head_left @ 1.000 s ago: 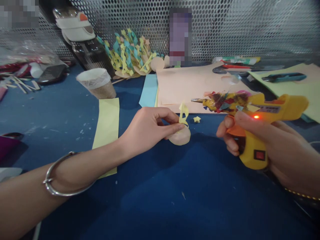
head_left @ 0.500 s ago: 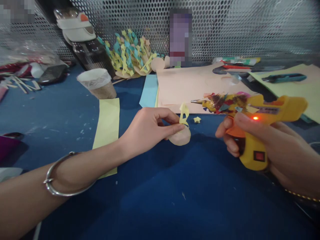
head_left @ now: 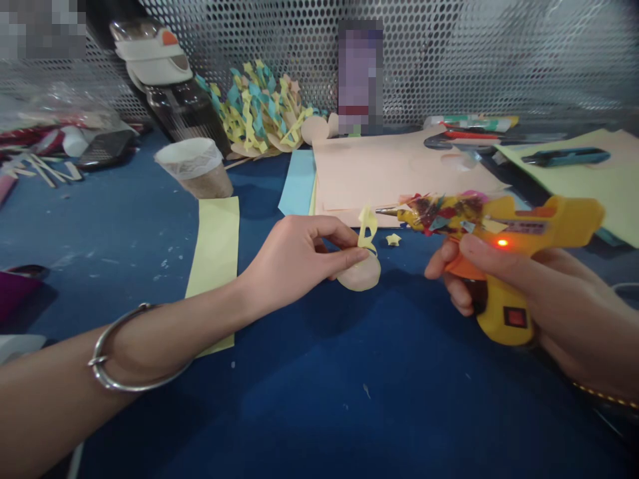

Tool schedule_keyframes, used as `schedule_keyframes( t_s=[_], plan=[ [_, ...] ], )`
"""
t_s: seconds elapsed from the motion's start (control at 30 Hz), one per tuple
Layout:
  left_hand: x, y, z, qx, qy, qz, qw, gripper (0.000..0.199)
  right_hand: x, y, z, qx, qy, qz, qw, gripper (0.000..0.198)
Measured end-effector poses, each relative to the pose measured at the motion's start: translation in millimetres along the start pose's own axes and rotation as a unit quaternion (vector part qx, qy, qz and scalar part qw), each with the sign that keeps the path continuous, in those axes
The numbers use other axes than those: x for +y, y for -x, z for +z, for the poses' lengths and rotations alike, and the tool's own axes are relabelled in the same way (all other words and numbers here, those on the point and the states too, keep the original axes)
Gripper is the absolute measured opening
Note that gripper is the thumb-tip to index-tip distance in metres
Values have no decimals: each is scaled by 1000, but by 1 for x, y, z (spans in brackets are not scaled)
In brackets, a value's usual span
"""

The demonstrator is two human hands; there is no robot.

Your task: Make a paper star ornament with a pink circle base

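Observation:
Between thumb and fingers, my left hand (head_left: 309, 256) pinches a curled yellow paper strip (head_left: 368, 229) that stands up from a pale round paper disc (head_left: 360, 273). Wrapped round a yellow hot glue gun (head_left: 504, 319), my right hand (head_left: 539, 279) has its fingers by the orange trigger. The gun's metal nozzle points left, close to the top of the curled strip. A red light glows on its side, and coloured paper scraps cling to its front. A small yellow paper star (head_left: 393, 239) lies on the blue table just right of the strip.
A yellow paper strip (head_left: 214, 246) lies under my left forearm. Behind stand a paper cup (head_left: 194, 169), a dark bottle (head_left: 187, 110) and several curled paper pieces (head_left: 264, 110). Pink sheets (head_left: 379, 166) and a utility knife (head_left: 566, 156) lie at the back.
My right hand has shifted the glue gun slightly left and down, bringing the nozzle nearer the curled strip's top. My left hand has stayed in place.

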State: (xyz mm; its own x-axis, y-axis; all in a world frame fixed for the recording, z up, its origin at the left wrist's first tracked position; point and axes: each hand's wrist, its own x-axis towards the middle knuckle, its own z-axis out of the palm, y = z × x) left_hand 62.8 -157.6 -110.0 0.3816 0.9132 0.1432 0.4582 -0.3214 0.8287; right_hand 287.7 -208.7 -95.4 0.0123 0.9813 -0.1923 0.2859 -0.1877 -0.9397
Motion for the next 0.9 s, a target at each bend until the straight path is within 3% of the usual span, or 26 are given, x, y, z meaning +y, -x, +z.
schedule_keyframes(
  t_s=[0.47,0.77,0.9],
  plan=[
    [1,0,-1,-4,-6,-6,1000,18,0,5,0,-37,-30,23,999,39],
    [-1,0,-1,1,0,4,1000,16,0,-1,-4,9,-5,-2,1000,39],
    [-1,-1,0,1,-4,4,1000,16,-2,0,-3,8,-9,22,1000,39]
  ],
)
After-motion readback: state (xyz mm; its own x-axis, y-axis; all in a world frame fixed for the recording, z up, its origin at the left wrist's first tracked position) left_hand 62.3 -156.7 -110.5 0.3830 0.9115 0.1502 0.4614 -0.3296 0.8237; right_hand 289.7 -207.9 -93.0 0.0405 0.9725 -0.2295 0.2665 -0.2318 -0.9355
